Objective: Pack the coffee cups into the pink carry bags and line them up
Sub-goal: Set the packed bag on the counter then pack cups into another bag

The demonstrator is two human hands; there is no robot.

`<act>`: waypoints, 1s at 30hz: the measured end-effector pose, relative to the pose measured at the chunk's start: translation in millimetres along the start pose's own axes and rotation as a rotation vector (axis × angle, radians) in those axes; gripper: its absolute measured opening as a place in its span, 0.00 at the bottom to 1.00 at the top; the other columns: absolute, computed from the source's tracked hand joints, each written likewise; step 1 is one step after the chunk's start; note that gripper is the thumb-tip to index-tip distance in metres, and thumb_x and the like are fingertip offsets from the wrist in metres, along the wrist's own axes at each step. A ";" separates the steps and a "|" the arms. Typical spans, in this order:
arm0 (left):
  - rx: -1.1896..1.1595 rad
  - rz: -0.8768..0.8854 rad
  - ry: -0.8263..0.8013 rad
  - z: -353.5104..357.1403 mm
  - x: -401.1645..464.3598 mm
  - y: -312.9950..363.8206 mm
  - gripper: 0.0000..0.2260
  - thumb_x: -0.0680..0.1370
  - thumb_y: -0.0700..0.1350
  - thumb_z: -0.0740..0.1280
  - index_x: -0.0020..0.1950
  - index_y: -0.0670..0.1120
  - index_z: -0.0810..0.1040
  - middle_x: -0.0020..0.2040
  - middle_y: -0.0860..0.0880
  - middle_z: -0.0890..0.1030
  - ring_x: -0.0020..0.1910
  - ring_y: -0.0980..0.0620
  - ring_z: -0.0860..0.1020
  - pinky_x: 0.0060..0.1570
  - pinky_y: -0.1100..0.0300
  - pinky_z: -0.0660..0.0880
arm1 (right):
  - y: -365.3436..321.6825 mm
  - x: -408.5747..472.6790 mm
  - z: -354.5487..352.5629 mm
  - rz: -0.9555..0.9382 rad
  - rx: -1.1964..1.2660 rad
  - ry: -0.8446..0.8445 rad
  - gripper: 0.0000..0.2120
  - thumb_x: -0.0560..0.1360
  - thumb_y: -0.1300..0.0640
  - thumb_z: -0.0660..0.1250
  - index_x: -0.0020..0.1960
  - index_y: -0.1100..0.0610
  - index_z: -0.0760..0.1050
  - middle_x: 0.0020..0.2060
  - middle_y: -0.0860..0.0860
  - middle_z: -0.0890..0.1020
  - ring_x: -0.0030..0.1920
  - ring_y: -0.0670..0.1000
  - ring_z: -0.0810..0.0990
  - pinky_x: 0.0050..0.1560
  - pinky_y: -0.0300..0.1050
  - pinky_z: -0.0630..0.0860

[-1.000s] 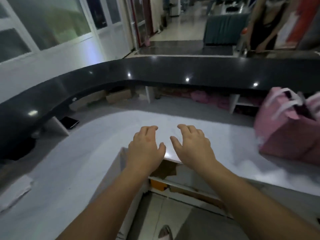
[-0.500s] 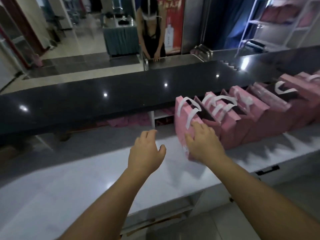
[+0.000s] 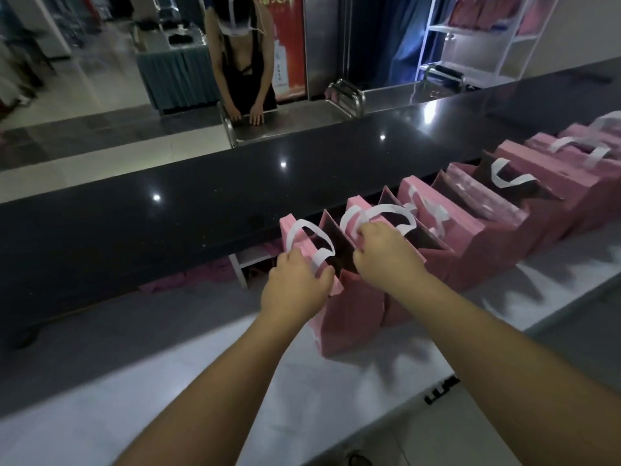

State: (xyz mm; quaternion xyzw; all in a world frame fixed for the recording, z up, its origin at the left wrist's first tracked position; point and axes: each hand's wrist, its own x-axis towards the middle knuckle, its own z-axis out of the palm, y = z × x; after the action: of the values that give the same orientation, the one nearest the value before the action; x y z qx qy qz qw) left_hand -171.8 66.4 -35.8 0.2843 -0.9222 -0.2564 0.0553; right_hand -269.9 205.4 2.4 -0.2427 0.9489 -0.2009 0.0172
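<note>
The left hand (image 3: 295, 284) and right hand (image 3: 386, 253), fingers curled, each grip the rim of the nearest pink bag (image 3: 349, 311) at the row's left end on the table (image 3: 168, 381), seemingly spreading it to take a cup.

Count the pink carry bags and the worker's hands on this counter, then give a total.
Pink carry bags: 6 told apart; the far end blurs.
Hands: 2, left hand and right hand, each with a grip on the near-end bags.
Total: 8
</note>
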 end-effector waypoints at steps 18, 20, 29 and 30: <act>-0.102 -0.403 0.070 1.1 38.7 17.4 0.08 0.80 0.41 0.61 0.52 0.42 0.78 0.47 0.44 0.83 0.36 0.51 0.76 0.29 0.59 0.67 | 1.8 91.4 47.3 -0.260 -0.354 -0.294 0.03 0.76 0.63 0.68 0.46 0.57 0.79 0.30 0.50 0.68 0.27 0.50 0.66 0.31 0.46 0.68; -0.152 -0.421 0.091 -2.1 33.2 11.8 0.10 0.81 0.40 0.59 0.55 0.41 0.79 0.46 0.46 0.81 0.36 0.50 0.75 0.28 0.60 0.65 | 1.2 93.4 46.2 -0.278 -0.364 -0.293 0.07 0.77 0.63 0.68 0.54 0.58 0.79 0.33 0.50 0.72 0.29 0.51 0.70 0.31 0.44 0.68; -0.275 -0.497 0.238 -34.5 -12.7 -32.7 0.13 0.85 0.50 0.61 0.55 0.42 0.81 0.48 0.45 0.83 0.42 0.46 0.78 0.32 0.58 0.68 | -40.3 76.9 21.3 -0.343 -0.417 -0.352 0.03 0.78 0.61 0.68 0.46 0.56 0.76 0.35 0.51 0.76 0.32 0.50 0.73 0.40 0.45 0.74; -0.285 -0.510 0.260 -40.0 -23.2 -41.0 0.13 0.85 0.50 0.61 0.54 0.42 0.80 0.45 0.47 0.81 0.40 0.48 0.76 0.31 0.59 0.68 | -50.5 70.5 20.8 -0.354 -0.427 -0.363 0.03 0.78 0.61 0.68 0.46 0.56 0.77 0.37 0.51 0.78 0.35 0.49 0.76 0.41 0.44 0.75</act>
State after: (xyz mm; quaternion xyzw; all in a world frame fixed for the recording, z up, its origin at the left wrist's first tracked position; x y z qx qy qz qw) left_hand -122.2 32.6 -21.0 0.5259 -0.7612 -0.3503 0.1460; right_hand -306.5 124.1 7.5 -0.4337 0.8942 0.0491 0.0997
